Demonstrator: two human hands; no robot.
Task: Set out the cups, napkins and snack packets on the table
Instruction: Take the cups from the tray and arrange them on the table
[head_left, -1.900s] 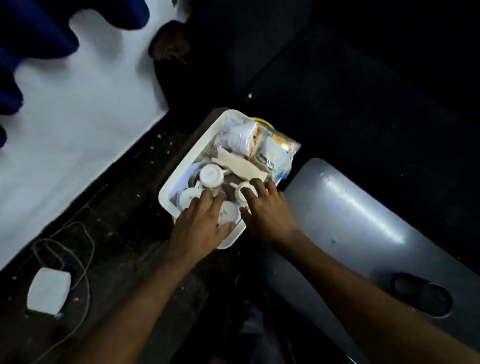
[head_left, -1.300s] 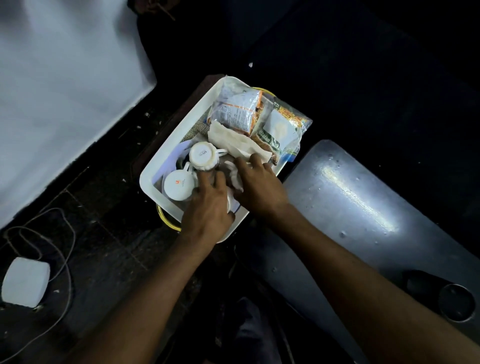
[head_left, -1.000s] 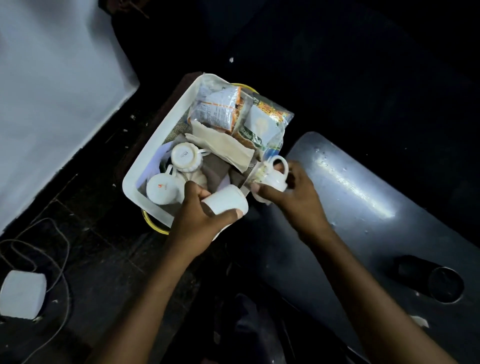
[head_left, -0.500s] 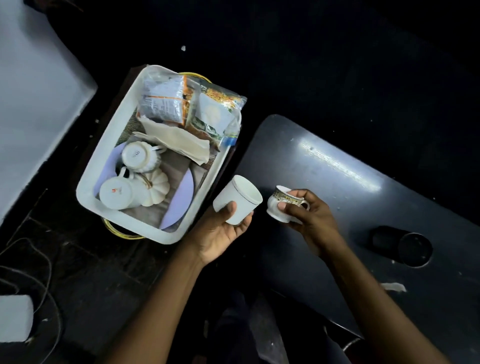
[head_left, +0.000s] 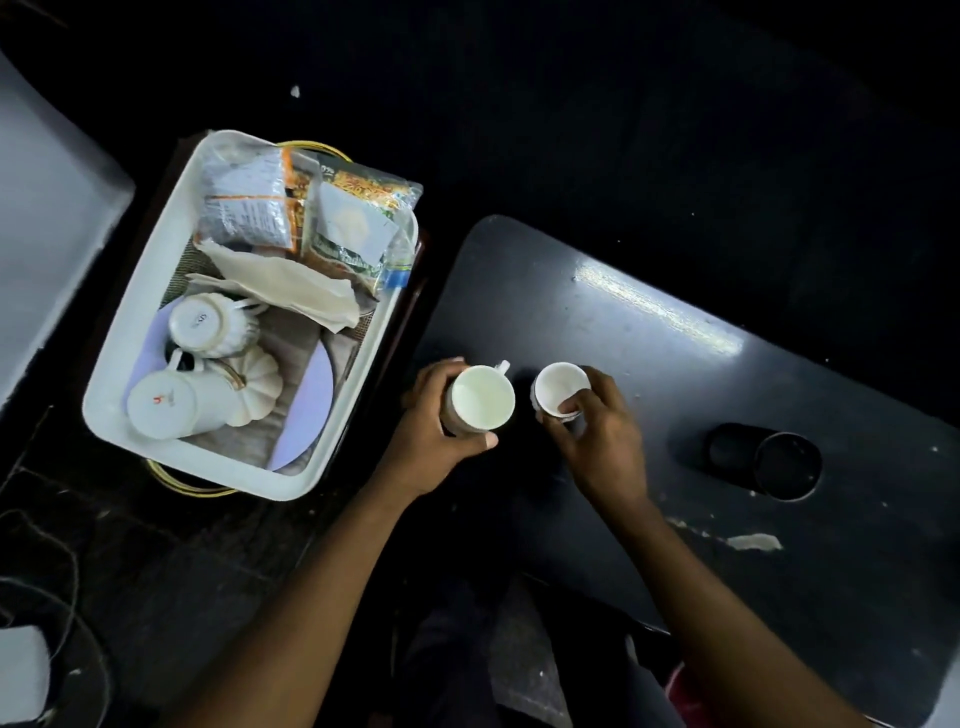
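Both cups sit upright over the table's (head_left: 675, 395) near-left corner, the left hand (head_left: 431, 431) grasping the mug (head_left: 480, 397), the right hand (head_left: 597, 436) pinching the small cup (head_left: 558, 387), with the tray (head_left: 156, 270) of remaining items off to the left, nearer the left hand.

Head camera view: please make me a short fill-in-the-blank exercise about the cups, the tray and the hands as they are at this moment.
1. Each hand holds one white ceramic cup; the larger cup is in the ____ hand.
2. The right hand grips the smaller cup with its opening facing ____.
3. The number of cups lying in the white plastic tray is ____.
4. The shiny snack packets lie in the tray, not on the dark ____.

Missing words: left; up; three; table
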